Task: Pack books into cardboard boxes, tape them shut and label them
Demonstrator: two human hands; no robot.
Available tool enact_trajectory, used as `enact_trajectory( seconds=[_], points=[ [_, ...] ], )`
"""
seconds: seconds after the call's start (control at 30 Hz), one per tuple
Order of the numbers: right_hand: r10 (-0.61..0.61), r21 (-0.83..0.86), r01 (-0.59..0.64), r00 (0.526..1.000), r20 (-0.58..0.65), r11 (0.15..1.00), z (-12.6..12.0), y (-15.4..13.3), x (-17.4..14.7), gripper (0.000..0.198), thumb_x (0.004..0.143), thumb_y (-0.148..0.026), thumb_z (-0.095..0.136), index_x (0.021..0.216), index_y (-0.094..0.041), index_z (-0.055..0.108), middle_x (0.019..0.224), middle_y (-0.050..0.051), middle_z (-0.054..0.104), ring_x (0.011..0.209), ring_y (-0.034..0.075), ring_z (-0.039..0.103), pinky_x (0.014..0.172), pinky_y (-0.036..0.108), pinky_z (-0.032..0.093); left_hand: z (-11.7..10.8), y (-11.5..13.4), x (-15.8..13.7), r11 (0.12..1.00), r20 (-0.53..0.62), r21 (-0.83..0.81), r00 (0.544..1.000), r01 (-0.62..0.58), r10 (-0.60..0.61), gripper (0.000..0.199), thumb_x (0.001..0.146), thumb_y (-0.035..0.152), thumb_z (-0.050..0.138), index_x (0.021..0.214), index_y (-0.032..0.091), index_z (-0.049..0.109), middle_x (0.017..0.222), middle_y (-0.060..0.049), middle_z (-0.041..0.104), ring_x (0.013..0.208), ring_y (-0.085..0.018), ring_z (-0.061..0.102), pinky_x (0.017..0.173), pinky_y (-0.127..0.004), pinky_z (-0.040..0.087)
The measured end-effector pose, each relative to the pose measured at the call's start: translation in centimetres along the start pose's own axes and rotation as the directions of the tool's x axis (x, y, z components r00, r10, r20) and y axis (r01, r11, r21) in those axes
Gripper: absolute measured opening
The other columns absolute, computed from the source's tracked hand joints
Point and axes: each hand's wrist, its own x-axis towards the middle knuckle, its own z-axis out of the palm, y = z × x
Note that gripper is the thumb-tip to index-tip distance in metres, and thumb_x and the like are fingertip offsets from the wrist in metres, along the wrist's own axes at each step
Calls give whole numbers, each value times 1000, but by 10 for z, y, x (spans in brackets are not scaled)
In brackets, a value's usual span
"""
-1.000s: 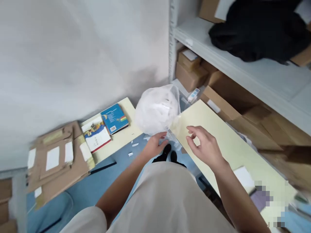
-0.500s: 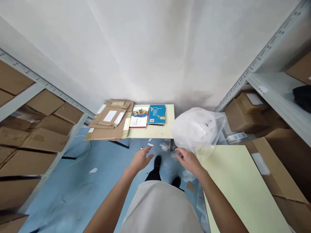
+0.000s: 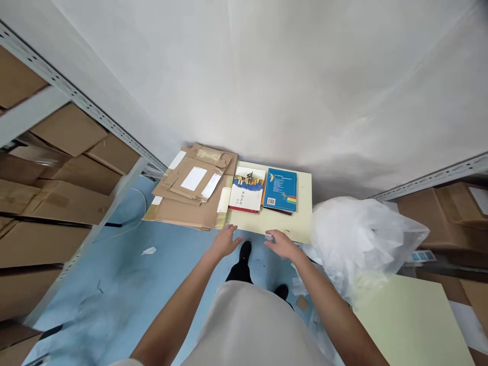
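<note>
My left hand (image 3: 226, 241) hovers at the front edge of a pale yellow table (image 3: 303, 223), fingers forward and thumb apart, holding nothing. Level with it, my right hand (image 3: 281, 244) is also open and free of any object. Just beyond them on the table lie a white book with a city picture and red edge (image 3: 247, 189) and a blue book (image 3: 280, 189), which rests on other books whose edges peek out. Flattened cardboard (image 3: 186, 211) with white labels is stacked on the table's left part.
A large clear bag of white material (image 3: 358, 239) bulges at the right, beside a second pale yellow tabletop (image 3: 412, 315). Shelves of cardboard boxes (image 3: 57, 203) stand on the left, more boxes (image 3: 430, 213) on the right. Paper scraps (image 3: 149, 250) litter the blue floor.
The view has turned left and come closer to the table with the books. Both hands now reach its front edge, still open and without anything in them.
</note>
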Motion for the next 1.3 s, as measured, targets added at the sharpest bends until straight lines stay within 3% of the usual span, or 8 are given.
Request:
enact_trajectory(
  seconds=[0.13,0.23,0.57,0.93,1.03,1.17,1.23,1.3],
  points=[
    [216,362,-190,976,-34,913,15,-5,64,55,80,-30,62,133,-16,51,139,15,52,124,27,52,98,38,45,-3,-16,59,997,32,66,999,-27,25,53,86,38,55,131,10,50,147,-21,39,138,-32,36,110,-43,34],
    [322,550,-224,943,-87,805,26,-5,98,58,79,-30,64,134,-19,49,140,13,51,127,26,50,97,37,46,0,-21,93,991,60,105,995,-83,77,59,84,36,57,136,10,44,153,-21,28,143,-34,23,112,-47,29],
    [445,592,-225,859,-255,774,44,-15,150,50,75,-23,57,124,-16,53,122,12,64,107,23,61,93,38,47,7,-35,114,990,183,120,982,-79,56,69,84,34,57,143,8,34,153,-24,26,143,-37,20,112,-50,26],
    [452,459,-284,836,-312,842,23,-28,145,30,82,-26,40,103,-14,59,95,10,69,81,20,64,74,33,50,-28,-28,127,989,164,55,978,-138,127,51,88,31,51,134,10,46,131,-19,57,122,-31,53,102,-48,40],
    [396,415,-232,841,-369,880,-1,-34,128,30,83,-22,40,104,-18,60,96,7,69,85,19,64,77,33,50,-52,-14,138,964,47,67,966,-257,254,48,87,27,52,133,13,48,138,-18,50,130,-30,46,106,-45,37],
    [268,279,-150,850,-453,948,-48,-45,93,25,84,-21,46,102,-20,64,98,7,70,90,23,64,82,35,47,-93,20,159,889,-139,163,882,-428,450,52,86,18,50,138,17,44,152,-16,34,141,-31,29,111,-50,29],
    [152,113,-111,863,-483,987,-73,-52,73,25,86,-21,46,103,-21,65,102,8,71,94,25,64,84,36,46,-110,36,166,860,-155,219,853,-462,498,47,87,17,47,134,21,50,150,-12,39,141,-32,28,112,-57,20],
    [57,-17,-76,861,-505,997,-93,-58,55,26,89,-22,45,105,-23,66,105,8,71,98,26,63,86,36,45,-121,47,168,840,-75,215,849,-499,523,35,89,19,45,120,24,61,136,-9,56,132,-30,42,112,-57,19]
  ],
)
